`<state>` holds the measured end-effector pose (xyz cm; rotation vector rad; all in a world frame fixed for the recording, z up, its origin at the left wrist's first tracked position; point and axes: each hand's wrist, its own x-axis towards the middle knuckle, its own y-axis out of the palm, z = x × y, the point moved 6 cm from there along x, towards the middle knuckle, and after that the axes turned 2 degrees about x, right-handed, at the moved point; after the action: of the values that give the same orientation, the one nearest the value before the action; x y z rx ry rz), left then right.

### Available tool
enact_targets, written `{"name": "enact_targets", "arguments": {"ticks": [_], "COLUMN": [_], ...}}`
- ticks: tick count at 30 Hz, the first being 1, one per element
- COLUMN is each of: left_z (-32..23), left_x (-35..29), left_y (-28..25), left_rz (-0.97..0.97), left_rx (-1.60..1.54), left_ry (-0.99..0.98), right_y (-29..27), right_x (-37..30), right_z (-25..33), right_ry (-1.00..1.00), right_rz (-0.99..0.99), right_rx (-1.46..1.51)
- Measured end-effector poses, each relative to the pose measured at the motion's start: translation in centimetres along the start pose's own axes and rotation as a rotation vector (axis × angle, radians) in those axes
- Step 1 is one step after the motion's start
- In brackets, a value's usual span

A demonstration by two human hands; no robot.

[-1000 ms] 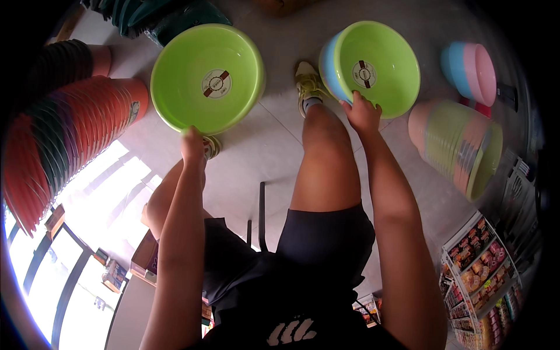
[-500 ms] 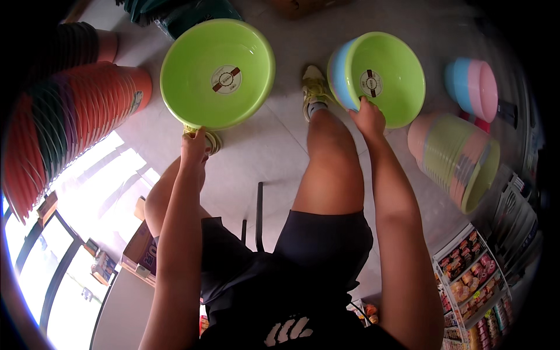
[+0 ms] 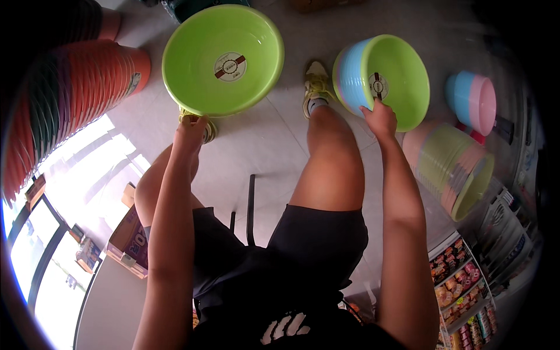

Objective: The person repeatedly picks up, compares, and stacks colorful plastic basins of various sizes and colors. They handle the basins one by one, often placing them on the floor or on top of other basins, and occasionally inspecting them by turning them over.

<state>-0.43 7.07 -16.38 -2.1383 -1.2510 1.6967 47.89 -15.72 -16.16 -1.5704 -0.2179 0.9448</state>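
Note:
My left hand [image 3: 191, 133] is closed on the near rim of a wide, light-green basin [image 3: 195, 55], tilted so its inside faces me. A round paper label [image 3: 230, 66] sits on the basin's bottom. On the right, another green basin [image 3: 407, 76] is nested at the open end of a stack lying on its side, with several light-blue basins [image 3: 351, 73] behind it. My right hand [image 3: 381, 118] grips this green basin's near rim, thumb toward the inside. The fingertips of both hands are partly hidden.
Nested red and dark-green buckets [image 3: 99, 76] stand at the left. A stack of pale basins [image 3: 446, 163] lies at the right, near a blue-and-pink pair [image 3: 483, 105]. A snack rack [image 3: 461, 286] is at lower right, a purple carton [image 3: 131, 242] at lower left. My shoe [image 3: 317, 87] stands between the basins.
The left green basin has moved slightly away and right in the picture, with my left hand still on its rim. My right hand and its basin shifted slightly right; more blue rims show behind it.

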Motion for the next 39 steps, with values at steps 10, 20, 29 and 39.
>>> {"name": "enact_targets", "arguments": {"ticks": [10,20,29,39], "left_z": [-1.8,-4.8,-5.3,4.3], "left_x": [-4.9,-15.9,-31.5,-32.4], "left_y": [-2.4,-2.8,-0.3,-1.6], "left_rz": [-0.102,-0.060,0.382,0.114], "left_rx": [-0.024,-0.333,-0.902,-1.182], "left_ry": [0.318,0.578,0.828,0.662], "right_y": [-5.9,-21.6,-21.4,-13.9], "right_x": [-3.3,-16.6,-34.2,-42.3], "right_z": [-1.8,4.4,16.2,24.6], "right_ry": [-0.113,-0.191,-0.818,-0.971], "right_rz": [-0.060,-0.101,-0.253,-0.223], "right_rx": [0.167,0.521,0.338,0.212]}}
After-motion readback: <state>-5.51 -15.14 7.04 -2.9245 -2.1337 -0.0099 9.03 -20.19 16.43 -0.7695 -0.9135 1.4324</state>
